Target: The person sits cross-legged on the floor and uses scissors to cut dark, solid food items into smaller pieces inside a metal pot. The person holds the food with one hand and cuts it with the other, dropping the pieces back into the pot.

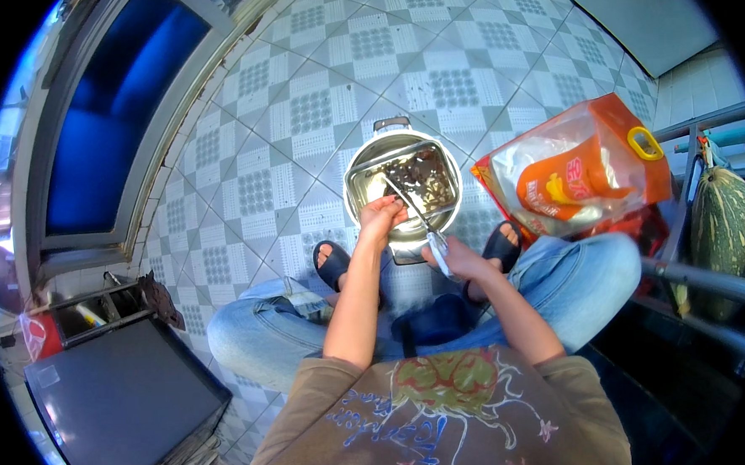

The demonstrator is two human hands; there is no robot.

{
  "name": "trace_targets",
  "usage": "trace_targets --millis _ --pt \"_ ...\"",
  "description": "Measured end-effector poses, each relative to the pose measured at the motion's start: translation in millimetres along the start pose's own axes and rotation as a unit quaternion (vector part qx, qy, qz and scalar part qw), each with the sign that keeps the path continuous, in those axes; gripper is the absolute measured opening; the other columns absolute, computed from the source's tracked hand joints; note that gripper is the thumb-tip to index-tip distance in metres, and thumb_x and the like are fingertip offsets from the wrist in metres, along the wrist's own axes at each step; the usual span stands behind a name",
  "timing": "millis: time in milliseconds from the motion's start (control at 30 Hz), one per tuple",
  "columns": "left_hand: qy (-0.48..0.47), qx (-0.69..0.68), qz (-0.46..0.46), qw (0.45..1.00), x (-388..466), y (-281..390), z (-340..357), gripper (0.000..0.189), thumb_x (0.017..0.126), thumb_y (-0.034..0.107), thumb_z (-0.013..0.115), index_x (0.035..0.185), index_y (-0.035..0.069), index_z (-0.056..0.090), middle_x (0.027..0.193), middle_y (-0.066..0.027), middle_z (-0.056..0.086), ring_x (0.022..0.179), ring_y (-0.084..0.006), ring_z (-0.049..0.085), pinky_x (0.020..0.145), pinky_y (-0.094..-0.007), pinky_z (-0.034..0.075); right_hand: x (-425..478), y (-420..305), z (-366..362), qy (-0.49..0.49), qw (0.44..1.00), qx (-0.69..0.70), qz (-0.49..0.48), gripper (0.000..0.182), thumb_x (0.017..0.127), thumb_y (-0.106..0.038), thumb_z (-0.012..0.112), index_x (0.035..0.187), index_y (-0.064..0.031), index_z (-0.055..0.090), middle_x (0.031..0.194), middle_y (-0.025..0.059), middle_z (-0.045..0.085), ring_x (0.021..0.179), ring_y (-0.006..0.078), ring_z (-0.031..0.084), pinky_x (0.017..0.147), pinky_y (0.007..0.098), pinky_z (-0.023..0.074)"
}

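Note:
My left hand (381, 220) pinches a small dark piece (398, 198) between thumb and fingertips. In my right hand (465, 259) is a pair of scissors (438, 247) with pale handles; the blades point away from me, beside the left fingertips. Whether the blades touch the dark piece is too small to tell. Beneath both hands, a clear rectangular container (365, 181) rests across a round metal pot (351, 202) with dark handles. Dark brown pieces (407, 167) and paler bits (435, 194) lie in the container, in what looks like liquid.
A large orange and clear plastic bag (572, 178) with a yellow handle stands right of the pot on the tiled floor (352, 94). Farther right, a striped green squash (720, 208) sits by a metal rack (703, 281). A grey-topped cabinet (125, 403) is at lower left.

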State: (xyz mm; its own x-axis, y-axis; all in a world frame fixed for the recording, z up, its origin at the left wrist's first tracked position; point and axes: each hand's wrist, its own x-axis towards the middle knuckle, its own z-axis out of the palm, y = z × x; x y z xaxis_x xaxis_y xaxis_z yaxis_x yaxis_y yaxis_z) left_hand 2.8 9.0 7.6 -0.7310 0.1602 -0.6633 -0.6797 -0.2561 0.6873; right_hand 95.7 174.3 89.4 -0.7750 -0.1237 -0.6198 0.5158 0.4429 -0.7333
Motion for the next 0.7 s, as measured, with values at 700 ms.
trace_targets --millis 700 --pt "-0.002 -0.059 -0.007 0.998 6 -1 -10 0.010 0.078 0.002 0.056 0.088 -0.001 0.055 0.078 -0.0087 0.060 0.067 -0.0144 0.059 0.063 -0.0227 0.052 19 37 16 0.003 0.999 -0.037 0.011 0.057 0.069 -0.055 0.058 0.083 0.0006 0.059 0.077 0.0202 0.060 0.078 0.0299 0.060 0.068 0.0391 0.0442"
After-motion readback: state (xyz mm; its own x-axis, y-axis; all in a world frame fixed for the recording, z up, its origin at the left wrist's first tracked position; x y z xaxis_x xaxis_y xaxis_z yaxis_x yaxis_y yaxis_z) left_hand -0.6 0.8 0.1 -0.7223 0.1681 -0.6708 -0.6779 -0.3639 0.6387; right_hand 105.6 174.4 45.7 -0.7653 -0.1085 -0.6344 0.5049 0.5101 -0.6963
